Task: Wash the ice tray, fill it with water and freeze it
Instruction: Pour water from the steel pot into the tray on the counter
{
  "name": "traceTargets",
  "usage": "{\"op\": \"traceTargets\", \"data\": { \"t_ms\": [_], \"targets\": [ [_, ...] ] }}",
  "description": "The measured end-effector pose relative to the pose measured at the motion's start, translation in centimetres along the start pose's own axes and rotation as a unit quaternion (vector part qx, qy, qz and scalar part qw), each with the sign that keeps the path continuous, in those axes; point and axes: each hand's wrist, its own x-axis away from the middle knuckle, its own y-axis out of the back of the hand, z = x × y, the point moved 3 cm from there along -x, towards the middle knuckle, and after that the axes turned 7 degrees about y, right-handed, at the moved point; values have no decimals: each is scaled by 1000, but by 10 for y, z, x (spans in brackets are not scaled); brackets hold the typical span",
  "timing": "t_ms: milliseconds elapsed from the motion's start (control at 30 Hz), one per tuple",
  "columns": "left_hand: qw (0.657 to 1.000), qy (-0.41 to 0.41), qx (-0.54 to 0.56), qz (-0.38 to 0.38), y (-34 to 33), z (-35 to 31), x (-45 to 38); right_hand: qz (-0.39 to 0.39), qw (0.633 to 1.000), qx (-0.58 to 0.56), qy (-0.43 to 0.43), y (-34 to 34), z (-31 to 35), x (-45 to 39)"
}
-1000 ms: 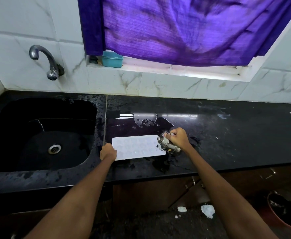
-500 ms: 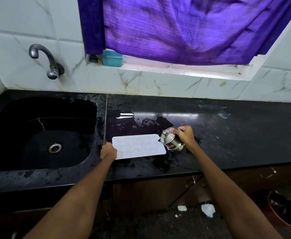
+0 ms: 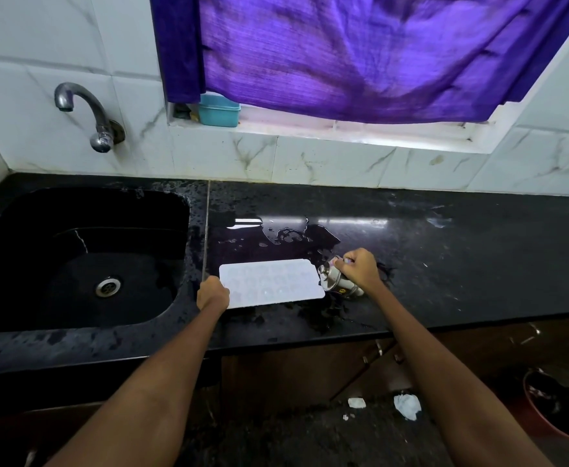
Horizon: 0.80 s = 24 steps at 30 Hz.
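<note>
I see the right hand [image 3: 360,269], fingers curled round the steel cup [image 3: 335,279], has swung it off the ice tray [image 3: 271,283] near the counter's [image 3: 444,264] front edge, left hand [image 3: 213,293] gripping its left corner, so filling looks done, freezing next.

White marble-veined wall tiles [image 3: 327,163] back the wet black surface [image 3: 444,264]; a purple curtain [image 3: 360,52] covers the bright window; brown cabinets [image 3: 293,375] stand below.

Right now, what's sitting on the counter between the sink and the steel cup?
In the head view, the white ice tray lies flat between the sink and the steel cup, with the left hand gripping its near-left corner.
</note>
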Motion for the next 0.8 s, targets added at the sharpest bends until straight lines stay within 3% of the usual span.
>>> {"op": "traceTargets", "data": {
  "t_ms": [800],
  "targets": [
    [1000,4,7,1,-1,0,-1,9,999,30,21,-3,-2,3]
  ]
}}
